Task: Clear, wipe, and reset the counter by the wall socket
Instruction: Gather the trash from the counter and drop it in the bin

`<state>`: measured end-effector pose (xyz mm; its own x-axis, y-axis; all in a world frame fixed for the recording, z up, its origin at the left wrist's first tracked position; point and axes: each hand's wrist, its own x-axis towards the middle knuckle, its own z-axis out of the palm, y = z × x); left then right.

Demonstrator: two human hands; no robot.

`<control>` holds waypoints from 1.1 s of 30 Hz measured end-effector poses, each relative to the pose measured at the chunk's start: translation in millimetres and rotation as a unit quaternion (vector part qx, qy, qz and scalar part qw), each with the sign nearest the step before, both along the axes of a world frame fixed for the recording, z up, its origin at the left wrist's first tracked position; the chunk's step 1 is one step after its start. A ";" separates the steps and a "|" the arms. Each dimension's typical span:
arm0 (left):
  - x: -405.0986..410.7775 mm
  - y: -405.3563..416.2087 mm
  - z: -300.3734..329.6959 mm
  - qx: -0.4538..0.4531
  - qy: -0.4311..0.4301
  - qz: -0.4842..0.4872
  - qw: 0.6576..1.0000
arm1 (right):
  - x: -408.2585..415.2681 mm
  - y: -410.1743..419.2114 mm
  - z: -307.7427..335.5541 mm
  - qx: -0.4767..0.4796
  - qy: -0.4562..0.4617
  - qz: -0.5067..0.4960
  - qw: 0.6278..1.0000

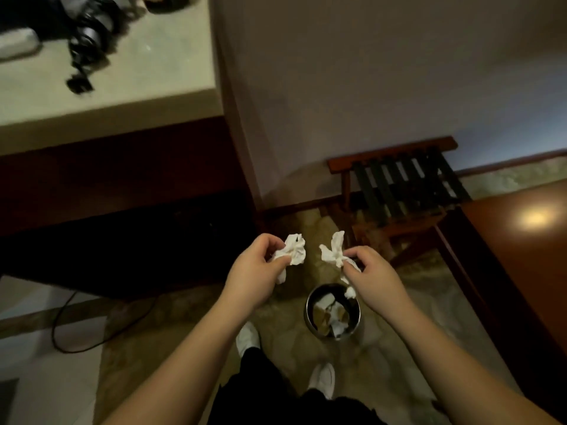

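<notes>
Left hand (pixel 256 265) pinches a crumpled tissue (pixel 293 250); right hand (pixel 372 273) pinches a second tissue (pixel 333 251). Both are held above the bin (pixel 310 320) at lower centre, probably for dropping. Worktop (pixel 129 75) lies upper left, bearing a dark corded appliance (pixel 89 35). Nothing blocks the bin's mouth; a slatted rack (pixel 408 179) stands beyond.

left hand (pixel 256 265) pinches crumpled white tissue (pixel 293 251) | right hand (pixel 372 276) pinches second crumpled white tissue (pixel 333 253) | both above round metal waste bin (pixel 310 317) holding paper scraps | pale stone counter (pixel 147 75) upper left
</notes>
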<state>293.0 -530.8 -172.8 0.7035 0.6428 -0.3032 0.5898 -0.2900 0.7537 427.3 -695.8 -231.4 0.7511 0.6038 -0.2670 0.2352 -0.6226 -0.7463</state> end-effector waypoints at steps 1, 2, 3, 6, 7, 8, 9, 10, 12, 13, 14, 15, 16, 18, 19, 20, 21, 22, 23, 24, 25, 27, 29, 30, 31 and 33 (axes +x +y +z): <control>3.0 -6.0 -12.4 -0.005 0.016 -0.008 1.000 | -1.0 -9.8 -13.2 -0.009 0.013 -0.009 1.000; 6.0 -11.5 -24.8 -0.012 0.031 -0.015 0.999 | -2.1 -18.7 -26.0 -0.019 0.026 -0.018 0.999; 8.8 -16.1 -38.0 -0.021 0.046 -0.022 0.998 | -3.3 -27.3 -38.8 -0.031 0.041 -0.029 0.998; 16.7 -27.7 -78.7 -0.051 0.085 -0.038 0.994 | -7.5 -50.6 -77.4 -0.064 0.083 -0.059 0.993; 19.3 -30.7 -93.1 -0.064 0.097 -0.042 0.992 | -9.3 -57.0 -90.0 -0.075 0.098 -0.068 0.990; 22.2 -33.1 -108.0 -0.077 0.109 -0.046 0.990 | -11.0 -62.8 -102.3 -0.084 0.111 -0.075 0.988; 24.5 -35.4 -123.5 -0.089 0.121 -0.050 0.987 | -12.6 -67.9 -115.4 -0.091 0.124 -0.083 0.985; 27.1 -37.3 -139.5 -0.100 0.133 -0.054 0.985 | -14.9 -72.3 -127.7 -0.098 0.138 -0.091 0.981; 32.6 -41.5 -171.7 -0.124 0.160 -0.057 0.978 | -19.2 -78.9 -150.5 -0.107 0.164 -0.114 0.974; 35.7 -43.7 -188.6 -0.139 0.174 -0.057 0.973 | -20.3 -82.1 -163.5 -0.107 0.174 -0.128 0.971; 38.9 -46.2 -206.2 -0.152 0.189 -0.056 0.968 | -20.6 -84.8 -177.2 -0.110 0.181 -0.140 0.967; 41.9 -48.8 -223.4 -0.166 0.206 -0.053 0.963 | -20.8 -86.7 -191.0 -0.119 0.189 -0.148 0.964; 44.5 -51.4 -239.9 -0.181 0.221 -0.048 0.957 | -20.6 -87.2 -203.8 -0.132 0.204 -0.150 0.958; 49.3 -55.3 -273.7 -0.210 0.247 -0.039 0.945 | -18.8 -86.0 -229.7 -0.157 0.232 -0.151 0.948; 51.2 -56.7 -289.6 -0.221 0.257 -0.037 0.940 | -17.8 -85.5 -244.1 -0.167 0.241 -0.153 0.944; 52.9 -57.6 -305.8 -0.231 0.265 -0.031 0.936 | -17.0 -85.2 -259.2 -0.174 0.251 -0.159 0.939; 54.6 -58.1 -321.1 -0.240 0.272 -0.023 0.932 | -16.2 -84.4 -273.0 -0.180 0.265 -0.166 0.933; 56.5 -58.3 -336.7 -0.248 0.278 -0.013 0.928 | -15.8 -83.6 -287.2 -0.183 0.277 -0.174 0.927; 58.5 -58.6 -351.9 -0.254 0.285 -0.004 0.924 | -15.2 -83.3 -303.1 -0.187 0.287 -0.178 0.922; 61.0 -58.6 -367.5 -0.256 0.291 0.003 0.922 | -14.1 -82.9 -318.4 -0.198 0.291 -0.176 0.919; 64.0 -58.4 -381.5 -0.257 0.297 0.007 0.920 | -12.5 -82.0 -332.7 -0.205 0.292 -0.172 0.918; 70.6 -58.3 -409.0 -0.256 0.309 0.010 0.916 | -8.1 -77.5 -359.3 -0.215 0.293 -0.166 0.917; 76.7 -58.6 -438.1 -0.253 0.318 0.009 0.914 | -2.2 -73.2 -387.7 -0.226 0.289 -0.156 0.917; 79.4 -58.9 -453.3 -0.250 0.322 0.009 0.913 | 1.1 -71.1 -401.8 -0.236 0.285 -0.144 0.918; 82.5 -59.4 -468.0 -0.247 0.325 0.007 0.913 | 4.7 -68.7 -415.2 -0.246 0.280 -0.130 0.919; 88.6 -60.2 -495.9 -0.244 0.329 -0.004 0.912 | 11.8 -62.8 -439.1 -0.262 0.272 -0.111 0.919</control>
